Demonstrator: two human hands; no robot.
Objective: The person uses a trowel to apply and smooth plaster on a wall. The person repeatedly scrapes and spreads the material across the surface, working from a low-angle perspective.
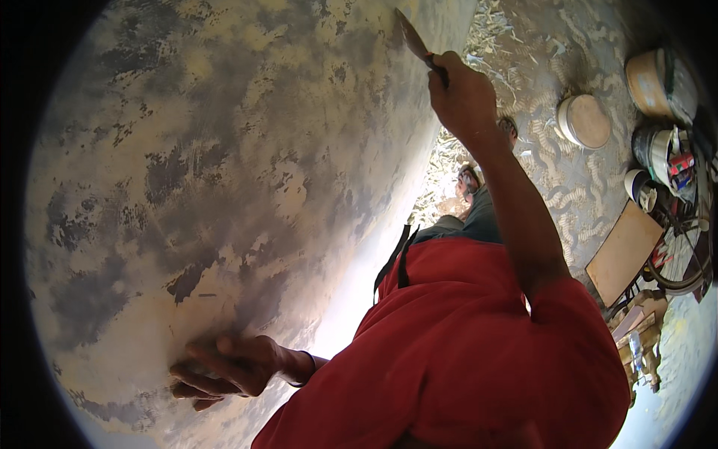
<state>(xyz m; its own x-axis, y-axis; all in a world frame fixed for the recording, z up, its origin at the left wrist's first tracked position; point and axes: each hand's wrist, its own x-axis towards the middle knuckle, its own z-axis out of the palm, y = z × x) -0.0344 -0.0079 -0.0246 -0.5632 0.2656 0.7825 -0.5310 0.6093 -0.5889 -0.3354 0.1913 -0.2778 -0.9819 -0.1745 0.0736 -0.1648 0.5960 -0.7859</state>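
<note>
A mottled cream and grey wall [209, 150] fills the left half of the view. My right hand [464, 97] grips the dark handle of a putty knife [410, 34], whose blade is raised at the wall's upper right part. My left hand [224, 367] is against the lower wall with its fingers apart and slightly bent; the shaded surface under them is hard to make out. My red shirt [441, 344] and feet [467, 183] show below my arms.
The patterned floor [538, 60] has pale scattered debris along the wall. At right are a round lidded tub [587, 120], a large bucket [647, 86], a pail of tools [662, 157], a tan board [624, 243] and a jumble of other items. Another pale wall [680, 359] shows at lower right.
</note>
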